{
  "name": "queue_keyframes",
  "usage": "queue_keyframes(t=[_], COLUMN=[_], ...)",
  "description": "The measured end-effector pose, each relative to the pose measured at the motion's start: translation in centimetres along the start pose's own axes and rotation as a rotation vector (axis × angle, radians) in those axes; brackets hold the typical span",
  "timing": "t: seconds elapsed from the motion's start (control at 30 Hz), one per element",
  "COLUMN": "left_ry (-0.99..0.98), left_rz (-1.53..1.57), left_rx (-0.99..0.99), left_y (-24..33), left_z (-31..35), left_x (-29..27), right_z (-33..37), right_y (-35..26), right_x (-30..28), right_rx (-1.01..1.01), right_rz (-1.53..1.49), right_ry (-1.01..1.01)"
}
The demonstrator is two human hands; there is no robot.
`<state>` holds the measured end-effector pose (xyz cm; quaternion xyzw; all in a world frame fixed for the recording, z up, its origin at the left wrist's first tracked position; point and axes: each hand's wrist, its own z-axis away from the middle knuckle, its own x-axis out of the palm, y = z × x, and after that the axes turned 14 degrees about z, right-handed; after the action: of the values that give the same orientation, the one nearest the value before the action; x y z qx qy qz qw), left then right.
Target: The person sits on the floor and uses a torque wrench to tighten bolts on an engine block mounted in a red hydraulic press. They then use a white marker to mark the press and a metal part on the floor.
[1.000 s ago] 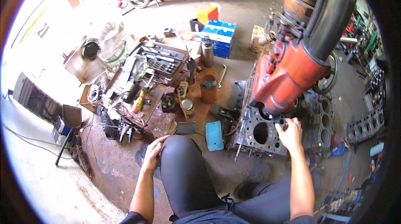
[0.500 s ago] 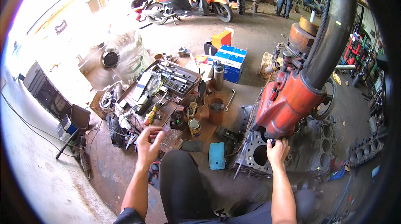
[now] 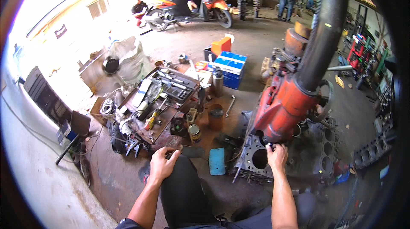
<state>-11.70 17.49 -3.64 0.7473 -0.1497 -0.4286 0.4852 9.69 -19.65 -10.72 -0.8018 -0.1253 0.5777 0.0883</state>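
Observation:
My right hand [image 3: 278, 157] is closed at the lower end of a red cylinder boring machine [image 3: 279, 111]. A small dark part with a pale tip shows by its thumb, but the fingers hide most of what they grip. Under the machine lies a grey engine block [image 3: 251, 154] with a large round bore beside my hand. My left hand [image 3: 165, 163] hovers at or rests on my dark-trousered knee [image 3: 181, 186]; which one I cannot tell. Its fingers are loosely bent, the thumb stands apart, and nothing shows in it.
Left of centre are a socket tool tray [image 3: 177, 84], a yellow-handled tool [image 3: 150, 122] and a can [image 3: 194, 133]. A blue pad [image 3: 217, 161] lies before the block. Beyond stand a metal bottle [image 3: 218, 81], a blue box [image 3: 230, 69] and a scooter [image 3: 192, 5]. A person [image 3: 288, 0] bends far back.
My left hand has come down and right, toward my knee. The right hand stays at the machine's lower end. The whole view has shifted slightly.

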Motion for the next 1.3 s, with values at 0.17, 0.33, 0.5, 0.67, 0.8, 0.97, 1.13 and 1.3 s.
queue_keyframes(t=[0.17, 0.33, 0.5, 0.67, 0.8, 0.97, 1.13, 1.3], left_ry=[0.153, 0.197, 0.137, 0.133, 0.170, 0.190, 0.192, 0.187], left_rz=[0.064, 0.431, 0.446, 0.276, 0.175, 0.139, 0.157, 0.193], left_rx=[-0.057, 0.437, 1.154, 1.367, 1.331, 1.245, 1.207, 1.191], left_y=[3.2, 18.4, 40.5, 60.0, 66.5, 70.0, 70.8, 70.7], left_z=[-1.3, -6.1, -9.0, -11.1, -13.4, -16.4, -17.2, -17.4], left_x=[-0.5, -1.5, -0.7, 0.2, 3.0, 5.6, 6.4, 6.5], right_z=[-3.0, -11.7, -21.6, -26.2, -25.6, -25.5, -25.5, -25.2], right_y=[3.7, 8.4, 7.3, 5.2, 5.0, 5.3, 5.4, 6.1], right_x=[-11.8, -20.9, -23.6, -26.6, -26.5, -25.8, -25.7, -24.9], right_rx=[0.272, 0.164, 0.301, -0.265, -0.270, -0.379, -0.458, -0.497], right_rz=[-0.683, -1.804, -1.974, -2.096, -2.110, -2.115, -2.134, -2.150], right_ry=[-0.228, 0.252, 0.286, 0.142, 0.196, 0.184, 0.149, 0.152])
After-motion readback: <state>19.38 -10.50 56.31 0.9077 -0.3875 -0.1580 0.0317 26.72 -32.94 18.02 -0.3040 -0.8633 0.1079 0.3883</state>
